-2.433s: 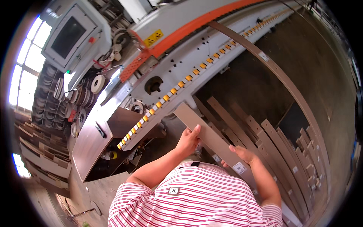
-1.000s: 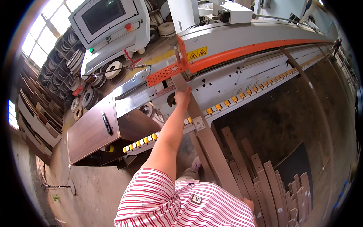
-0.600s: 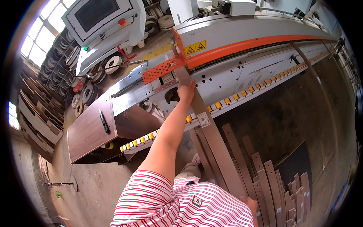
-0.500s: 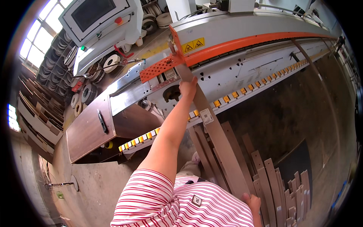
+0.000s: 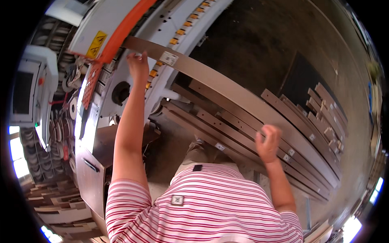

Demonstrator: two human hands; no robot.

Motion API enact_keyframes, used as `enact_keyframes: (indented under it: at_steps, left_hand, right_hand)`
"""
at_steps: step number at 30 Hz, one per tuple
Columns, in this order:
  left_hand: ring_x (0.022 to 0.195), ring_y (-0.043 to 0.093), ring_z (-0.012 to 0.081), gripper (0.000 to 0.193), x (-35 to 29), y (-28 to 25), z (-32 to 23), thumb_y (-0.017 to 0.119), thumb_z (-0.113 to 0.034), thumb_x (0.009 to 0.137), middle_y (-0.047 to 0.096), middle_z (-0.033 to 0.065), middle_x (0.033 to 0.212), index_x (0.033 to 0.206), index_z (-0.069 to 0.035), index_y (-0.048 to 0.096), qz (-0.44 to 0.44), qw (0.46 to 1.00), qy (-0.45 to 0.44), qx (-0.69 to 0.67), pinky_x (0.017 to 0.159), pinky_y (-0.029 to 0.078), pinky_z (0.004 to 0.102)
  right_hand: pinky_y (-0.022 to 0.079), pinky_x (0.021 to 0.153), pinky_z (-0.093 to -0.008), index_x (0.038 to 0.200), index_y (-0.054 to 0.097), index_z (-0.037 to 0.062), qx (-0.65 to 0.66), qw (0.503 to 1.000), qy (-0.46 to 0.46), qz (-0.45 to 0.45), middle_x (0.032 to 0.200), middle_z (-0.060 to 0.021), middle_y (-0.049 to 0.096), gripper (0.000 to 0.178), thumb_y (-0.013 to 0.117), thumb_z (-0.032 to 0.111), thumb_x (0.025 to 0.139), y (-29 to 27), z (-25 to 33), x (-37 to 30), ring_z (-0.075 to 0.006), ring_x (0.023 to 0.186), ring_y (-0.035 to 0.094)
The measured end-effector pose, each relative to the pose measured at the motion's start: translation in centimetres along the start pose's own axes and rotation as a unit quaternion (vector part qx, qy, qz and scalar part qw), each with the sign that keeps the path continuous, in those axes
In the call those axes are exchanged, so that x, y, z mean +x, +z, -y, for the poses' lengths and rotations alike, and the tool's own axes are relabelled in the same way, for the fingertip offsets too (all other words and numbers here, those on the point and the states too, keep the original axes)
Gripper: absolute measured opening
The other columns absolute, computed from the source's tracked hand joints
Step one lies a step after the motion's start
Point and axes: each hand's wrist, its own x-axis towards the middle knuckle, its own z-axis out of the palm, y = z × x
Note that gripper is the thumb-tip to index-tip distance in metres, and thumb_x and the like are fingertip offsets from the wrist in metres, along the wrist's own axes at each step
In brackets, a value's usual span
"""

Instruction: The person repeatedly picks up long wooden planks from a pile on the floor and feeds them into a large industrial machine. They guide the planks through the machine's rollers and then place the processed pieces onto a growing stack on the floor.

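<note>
A long brown board [image 5: 219, 81] runs from under the machine's orange guard [image 5: 121, 34] across to the lower right, with a white label [image 5: 168, 58] near its machine end. My left hand [image 5: 139, 67] is at the near edge of the board beside the machine, its fingers bent and apart, not wrapped round it. Whether the fingertips touch the board I cannot tell. Over the stacked boards [image 5: 231, 121], my right hand [image 5: 268, 143] hangs slightly blurred, its fingers curled loosely apart and nothing between them.
Yellow rollers [image 5: 180, 31] line the machine's grey rail. A control panel [image 5: 30, 87] stands at the left, with edging rolls behind it. A brown cabinet [image 5: 91, 178] carries a dark cutter-like tool [image 5: 91, 165]. More cut strips [image 5: 324, 107] lie at the right.
My view has turned right. My left hand has loosened from the board; my right hand has come off it and lifted. The board now lies farther along the machine, under the orange guard.
</note>
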Motion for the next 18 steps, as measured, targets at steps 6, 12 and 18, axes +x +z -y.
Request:
enact_keyframes:
  at_steps: [6, 12, 18]
  left_hand:
    - [0.090, 0.059, 0.0269, 0.032, -17.9, -9.2, -6.6, 0.059, -0.005, 0.089, 0.056, 0.0137, 0.097, 0.117, -0.001, 0.045, 0.238, 0.951, 0.085, -0.179, 0.080, 0.049, 0.0373]
    - [0.078, 0.063, 0.0198, 0.031, -26.6, -14.0, -1.9, 0.058, -0.006, 0.091, 0.061, 0.0121, 0.091, 0.118, -0.001, 0.044, 0.428, 0.887, -0.047, -0.167, 0.069, 0.052, 0.0303]
    - [0.082, 0.064, 0.0181, 0.028, -29.8, -13.6, 2.3, 0.057, -0.017, 0.096, 0.064, 0.0094, 0.095, 0.118, -0.001, 0.051, 0.442, 0.781, -0.326, -0.296, 0.075, 0.051, 0.0287]
  right_hand:
    - [0.045, 0.094, -0.0446, 0.116, 0.048, 0.0040, -0.044, 0.935, 0.147, 0.319, 0.117, -0.0142, 0.051, 0.046, 0.070, 0.011, 0.076, 14.4, -4.2, -11.9, -0.0329, 0.111, 0.051]
    - [0.050, 0.089, -0.0430, 0.115, 0.051, 0.0040, -0.175, 0.880, 0.145, 0.418, 0.114, -0.0135, 0.055, 0.046, 0.071, 0.013, 0.074, 22.7, -9.2, -16.7, -0.0324, 0.108, 0.056]
    - [0.051, 0.083, -0.0443, 0.104, 0.055, 0.0022, -0.080, 0.887, 0.136, 0.435, 0.105, -0.0159, 0.057, 0.041, 0.070, 0.016, 0.068, 14.9, -6.0, -10.7, -0.0355, 0.099, 0.059]
